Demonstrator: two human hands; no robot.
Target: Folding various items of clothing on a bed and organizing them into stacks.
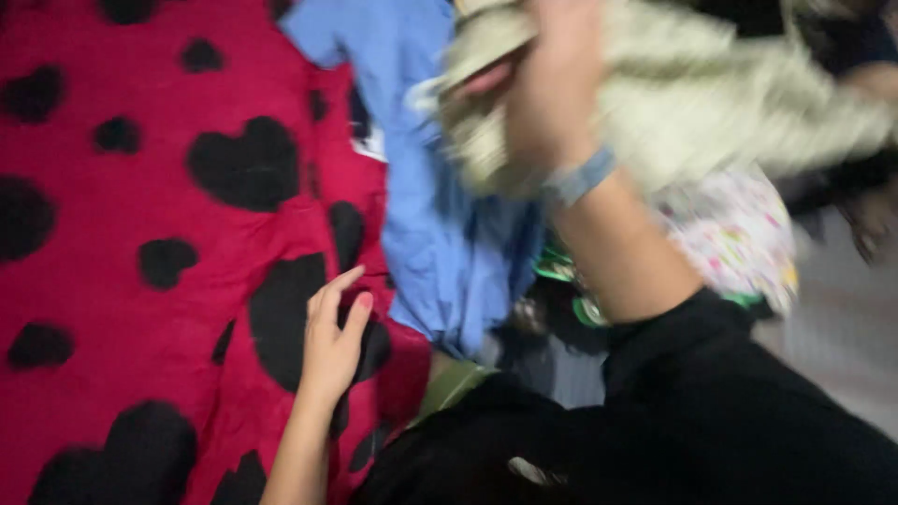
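1. Up top, I am seeing the pale green garment (711,103) being held aloft in the upper right of the view, blurred, with its long axis running roughly left to right and dipping a little toward the right edge.
2. I am reading the right hand (552,84) as clenched on the left end of that garment, fingers closing over bunched cloth; a light blue wristband (580,176) is sitting on the wrist, and the black sleeve (711,393) is covering the arm below it.
3. I am watching the left hand (332,341) lying flat and loose, fingers spread and pointing up and to the right, gripping nothing and resting on the red blanket with black hearts (140,234).
4. I am noting that this blanket is filling the whole left half of the view, with the left hand near its right edge.
5. I am seeing a blue garment (430,215) lying just beside the blanket, its long axis running top to bottom, its upper part passing under the lifted pale green cloth.
6. I am making out a white cloth with small coloured prints (739,234) hanging below the pale green garment, to the right of the raised forearm.
7. I am seeing darker cloth with green bits (561,271) between the blue garment and the forearm, too blurred to tell more.
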